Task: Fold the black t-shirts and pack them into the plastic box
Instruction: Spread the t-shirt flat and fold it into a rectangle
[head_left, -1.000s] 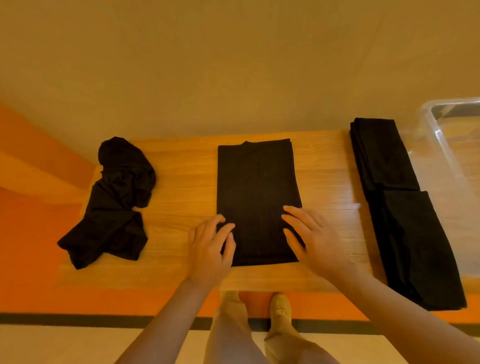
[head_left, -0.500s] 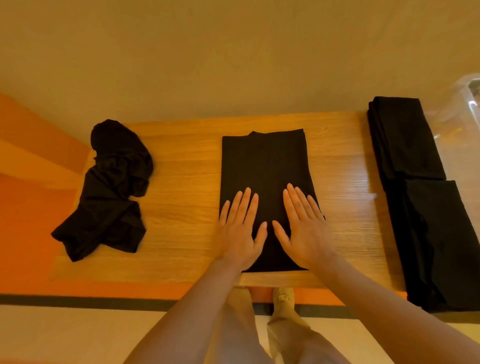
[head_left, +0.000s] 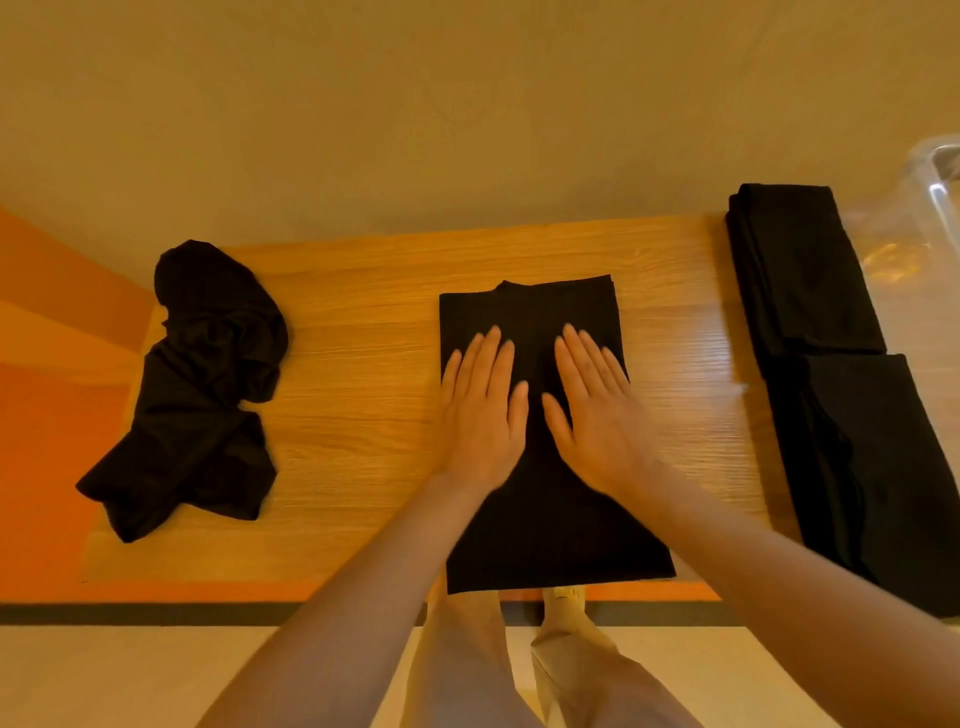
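A black t-shirt (head_left: 550, 525) folded into a long narrow strip lies in the middle of the wooden table (head_left: 363, 374). My left hand (head_left: 480, 410) and my right hand (head_left: 592, 410) press flat on it side by side, fingers straight and pointing away from me. A crumpled black t-shirt (head_left: 202, 389) lies at the table's left end. Two folded black t-shirts lie at the right end, one farther (head_left: 800, 270) and one nearer (head_left: 872, 467). The clear plastic box (head_left: 935, 208) shows only partly at the far right edge.
A plain wall rises behind the table. An orange surface lies to the left of the table and below its front edge. My legs and a shoe (head_left: 563, 595) show under the front edge, on a pale floor.
Both hands slid from the strip's near end up along the shirt, fingers flattening out on the cloth. The view shifted left, so less of the plastic box shows.
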